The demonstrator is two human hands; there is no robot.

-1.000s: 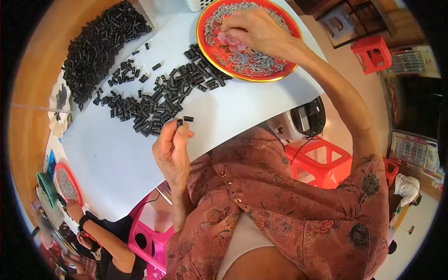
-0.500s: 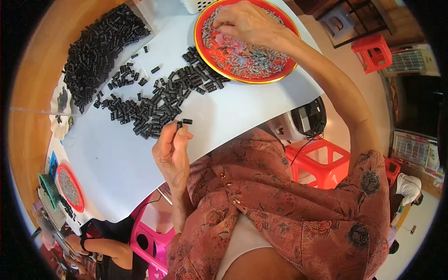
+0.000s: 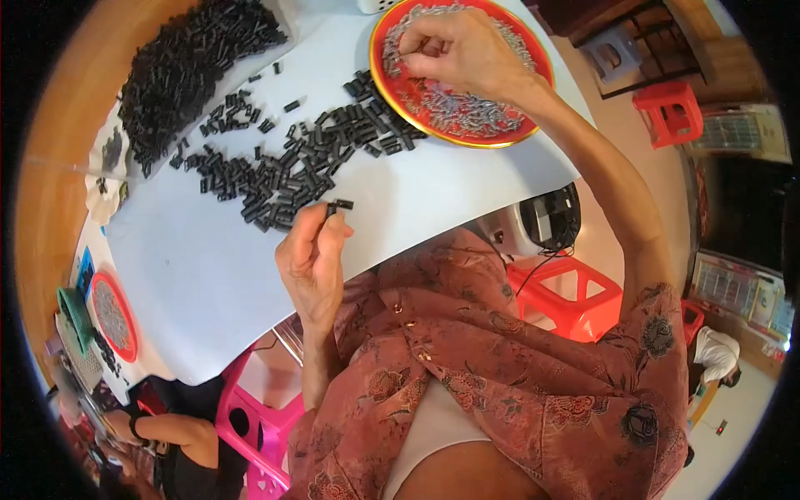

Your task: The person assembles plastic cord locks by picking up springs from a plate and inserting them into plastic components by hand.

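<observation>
My left hand (image 3: 312, 258) is closed in a pinch around a small black cylindrical piece (image 3: 332, 209) above the near part of the white table. Another black piece (image 3: 344, 204) lies right beside its fingertips. My right hand (image 3: 471, 58) is over a round red tray (image 3: 408, 104) with a gold rim. Its fingers are curled and pinched together; whatever is between them is too small to make out. Many tiny silver metal pieces (image 3: 471, 117), perhaps screws, cover the tray. A loose spread of black cylindrical pieces (image 3: 287, 179) lies between my two hands.
A large heap of black pieces (image 3: 187, 71) sits in a clear container at the far left. Another red tray (image 3: 125, 292) of silver bits and a green basket (image 3: 77, 321) are at the left. Another person's arm (image 3: 171, 429) shows at lower left. A red stool (image 3: 575, 304) stands right.
The view has shifted slightly. My right hand has turned over the red tray, and its fingers are now more curled. My left hand keeps its pinch on the black piece.
</observation>
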